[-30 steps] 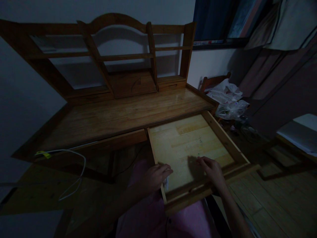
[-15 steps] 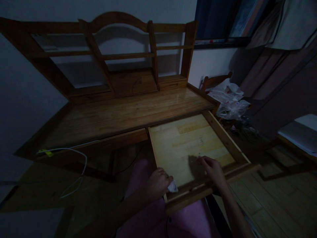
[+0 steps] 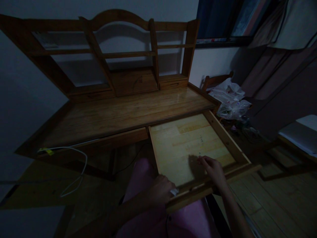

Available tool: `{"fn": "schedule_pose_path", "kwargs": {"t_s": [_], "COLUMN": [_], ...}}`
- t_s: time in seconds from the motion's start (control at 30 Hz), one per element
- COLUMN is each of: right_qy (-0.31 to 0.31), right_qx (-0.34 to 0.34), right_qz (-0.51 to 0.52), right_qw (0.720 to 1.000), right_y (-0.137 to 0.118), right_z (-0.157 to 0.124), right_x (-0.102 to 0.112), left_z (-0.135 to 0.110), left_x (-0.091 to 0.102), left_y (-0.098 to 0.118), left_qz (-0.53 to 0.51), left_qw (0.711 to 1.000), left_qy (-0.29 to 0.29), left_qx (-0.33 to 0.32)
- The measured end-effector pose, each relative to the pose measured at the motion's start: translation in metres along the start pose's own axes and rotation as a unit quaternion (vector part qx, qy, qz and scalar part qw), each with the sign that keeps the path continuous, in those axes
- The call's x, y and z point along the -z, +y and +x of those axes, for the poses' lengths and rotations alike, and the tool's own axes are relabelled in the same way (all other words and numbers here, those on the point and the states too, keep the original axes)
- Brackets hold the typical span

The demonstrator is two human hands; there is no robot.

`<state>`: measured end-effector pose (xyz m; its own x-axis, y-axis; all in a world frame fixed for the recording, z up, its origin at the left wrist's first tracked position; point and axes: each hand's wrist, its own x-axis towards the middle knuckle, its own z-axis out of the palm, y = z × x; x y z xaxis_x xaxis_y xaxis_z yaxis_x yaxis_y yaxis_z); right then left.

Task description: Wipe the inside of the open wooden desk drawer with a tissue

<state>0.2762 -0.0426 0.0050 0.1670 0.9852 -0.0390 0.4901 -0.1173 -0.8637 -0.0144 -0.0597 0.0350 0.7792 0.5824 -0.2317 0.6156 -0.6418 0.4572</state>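
- The left hand (image 3: 159, 191) closes around a small white cloth (image 3: 174, 191), pressing it against the near left corner of the drawer (image 3: 178, 145), seemingly to wipe it.
- The right hand (image 3: 213, 170) rests inside, fingers curled on the near rim, apparently steadying the pulled-out drawer under the desk (image 3: 123, 112).

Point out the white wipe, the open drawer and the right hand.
wipe (image 3: 174, 191), head view, its white tip past the left hand's fingers
drawer (image 3: 188, 143), head view, bare bottom board
right hand (image 3: 213, 169), head view, its back
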Motion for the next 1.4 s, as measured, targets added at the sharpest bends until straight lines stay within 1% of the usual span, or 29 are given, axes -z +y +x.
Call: {"fn": "schedule_pose_path", "kwargs": {"t_s": [0.07,0.17,0.3,0.4,0.5,0.57,0.63,0.7,0.73,0.77,0.8,0.87,0.97,1.03,1.1,1.27,1.33,1.4], "right_qy": [-0.001,0.001,0.003,0.005,0.006,0.006,0.006,0.007,0.006,0.005,0.003,0.001,0.000,0.000,0.002,0.002,-0.002,-0.006], "right_qx": [-0.001,0.000,-0.001,0.010,0.014,0.011,0.009,0.008,0.007,0.004,0.002,-0.002,-0.002,0.004,0.010,0.008,0.006,0.008], "right_qz": [-0.001,-0.006,-0.007,-0.013,-0.019,-0.019,-0.018,-0.020,-0.021,-0.020,-0.018,-0.009,0.000,-0.001,-0.006,-0.014,-0.008,0.001], "right_qw": [1.000,1.000,1.000,1.000,1.000,1.000,1.000,1.000,1.000,1.000,1.000,1.000,1.000,1.000,1.000,1.000,1.000,1.000], "right_y": [0.000,-0.003,-0.005,-0.006,-0.007,-0.008,-0.008,-0.006,-0.006,-0.005,-0.004,-0.004,-0.005,-0.007,-0.009,-0.007,-0.003,0.000], "right_z": [0.000,0.000,-0.001,-0.001,-0.002,-0.002,-0.001,-0.001,0.000,0.000,0.000,0.000,0.000,-0.001,-0.002,-0.001,0.000,0.001], "right_x": [0.000,0.000,0.000,0.001,0.001,0.001,0.001,0.001,0.001,0.001,0.000,0.000,0.000,0.001,0.001,0.000,0.000,-0.001], "left_z": [0.001,0.002,0.003,0.005,0.007,0.009,0.011,0.013,0.013,0.014,0.015,0.015,0.013,0.011,0.008,0.006,0.007,0.009], "left_x": [0.002,0.005,0.008,0.009,0.015,0.025,0.038,0.049,0.051,0.051,0.048,0.035,0.009,-0.001,0.000,0.024,0.028,0.028], "left_y": [0.001,0.002,-0.002,-0.009,-0.017,-0.021,-0.022,-0.020,-0.019,-0.017,-0.014,-0.009,-0.002,0.002,0.007,0.019,0.016,0.008], "left_qz": [0.008,0.006,-0.002,-0.025,-0.092,-0.119,-0.089,-0.017,0.018,0.049,0.074,0.114,0.152,0.155,0.138,0.063,0.009,-0.055], "left_qw": [0.999,0.999,0.999,0.999,0.995,0.992,0.992,0.989,0.987,0.986,0.986,0.987,0.987,0.985,0.987,0.996,0.998,0.995], "left_qy": [-0.020,-0.032,-0.026,-0.025,0.003,0.037,0.092,0.145,0.157,0.157,0.146,0.109,0.030,-0.015,-0.034,-0.059,-0.065,-0.068], "left_qx": [0.030,0.041,0.031,-0.002,-0.023,-0.013,0.006,0.015,0.012,0.006,-0.002,-0.022,-0.052,-0.073,-0.078,-0.013,0.013,0.048]}}
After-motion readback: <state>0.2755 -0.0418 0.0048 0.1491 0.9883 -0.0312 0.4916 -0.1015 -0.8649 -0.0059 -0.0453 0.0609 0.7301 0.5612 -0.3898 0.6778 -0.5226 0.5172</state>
